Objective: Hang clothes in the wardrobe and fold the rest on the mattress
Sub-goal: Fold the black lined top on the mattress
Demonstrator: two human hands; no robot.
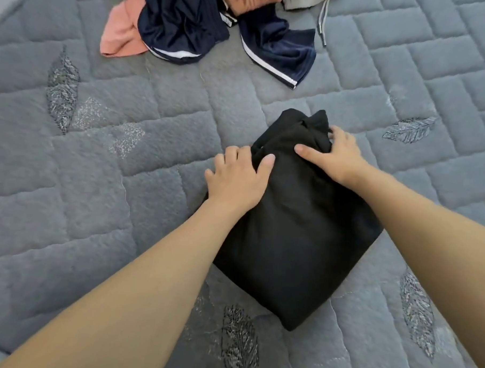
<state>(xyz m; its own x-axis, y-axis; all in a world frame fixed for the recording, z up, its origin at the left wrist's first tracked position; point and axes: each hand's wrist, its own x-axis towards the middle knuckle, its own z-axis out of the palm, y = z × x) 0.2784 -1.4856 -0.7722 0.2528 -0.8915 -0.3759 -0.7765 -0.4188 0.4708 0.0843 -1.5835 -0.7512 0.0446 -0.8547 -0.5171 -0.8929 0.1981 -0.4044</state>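
On the grey quilted mattress, a little right of the middle of the view, a black garment is laid in a folded, roughly rectangular bundle, set at a slant. Its far end is bunched and creased, and there it is held by both hands. The left hand is placed on the left far corner, its fingers curled over the edge and its thumb pressed onto the cloth, so that its grip is closed on the garment. The right hand is placed on the right far corner, its fingers hooked over the bunched edge and its thumb laid flat across the top; its grip, too, is closed on the garment. Both bare forearms are stretched in from the near edge of the view.

Well apart, at the far edge, a loose heap of clothes is seen: a navy garment with white stripes, a salmon-pink garment beside and partly under it, an orange piece behind, and a grey piece with a drawstring trailing onto the mattress. Leaf patterns are stitched into the mattress cover.
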